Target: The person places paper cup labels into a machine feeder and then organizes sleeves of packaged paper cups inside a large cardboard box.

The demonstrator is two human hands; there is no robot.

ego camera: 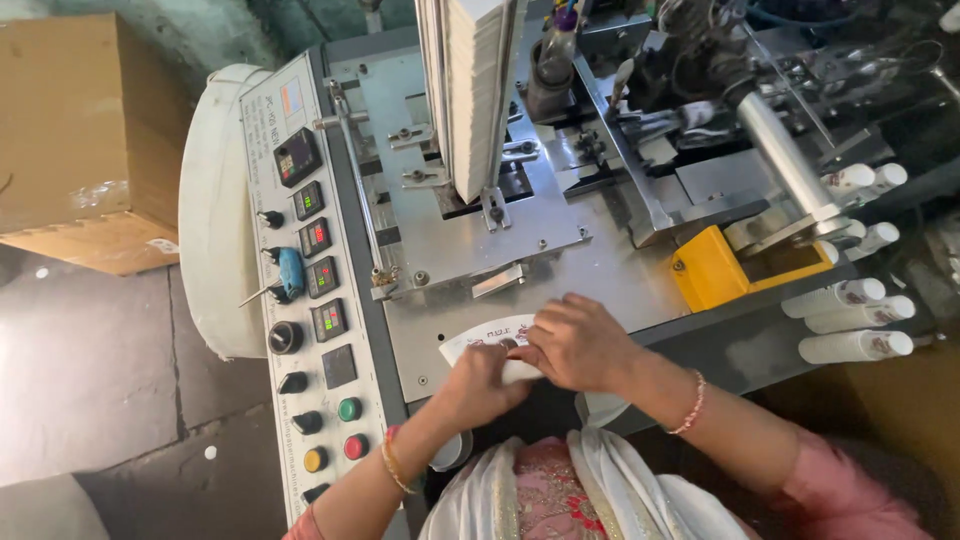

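Both my hands meet at the front edge of a metal machine table (600,280). My left hand (478,385) and my right hand (575,345) pinch a stack of white curved paper blanks (487,335) with printed marks, fanned flat on the plate. My right hand lies over the stack's right end, my left grips it from below. A tall upright stack of white paper blanks (472,95) stands in a metal feeder at the back of the plate.
A control panel (315,290) with small displays, knobs and coloured buttons runs along the left. A yellow guard (710,268) and several white paper cups on mandrels (850,320) sit at the right. A cardboard box (80,140) stands at far left.
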